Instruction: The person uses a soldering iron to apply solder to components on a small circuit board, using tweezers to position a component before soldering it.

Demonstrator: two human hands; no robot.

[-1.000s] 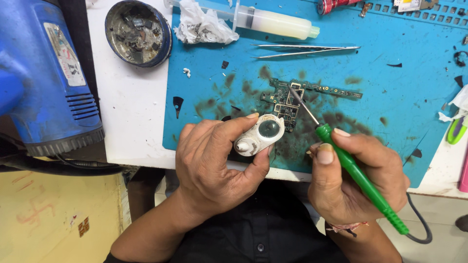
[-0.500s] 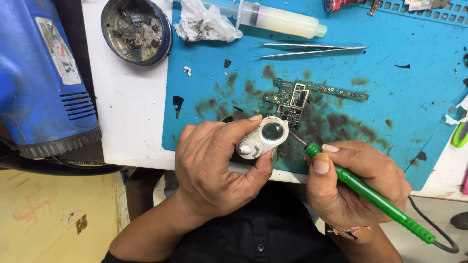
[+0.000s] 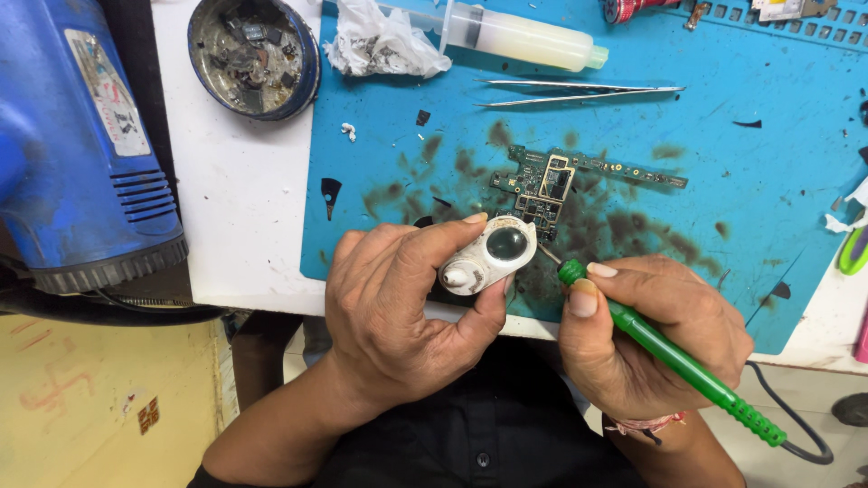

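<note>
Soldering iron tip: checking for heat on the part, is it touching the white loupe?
Cannot tell. In the head view the soldering iron tip vanishes at the white loupe's edge; no contact or gap shows.

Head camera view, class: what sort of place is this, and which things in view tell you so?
Most likely an electronics repair bench. A bare green circuit board lies on a stained blue work mat; the right hand holds a green soldering iron, and tweezers and a blue hot-air gun lie nearby.

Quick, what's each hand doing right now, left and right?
Left hand: closed around a small white magnifier, held above the blue mat.
Right hand: closed on a green soldering iron, tip near the circuit board.
</note>
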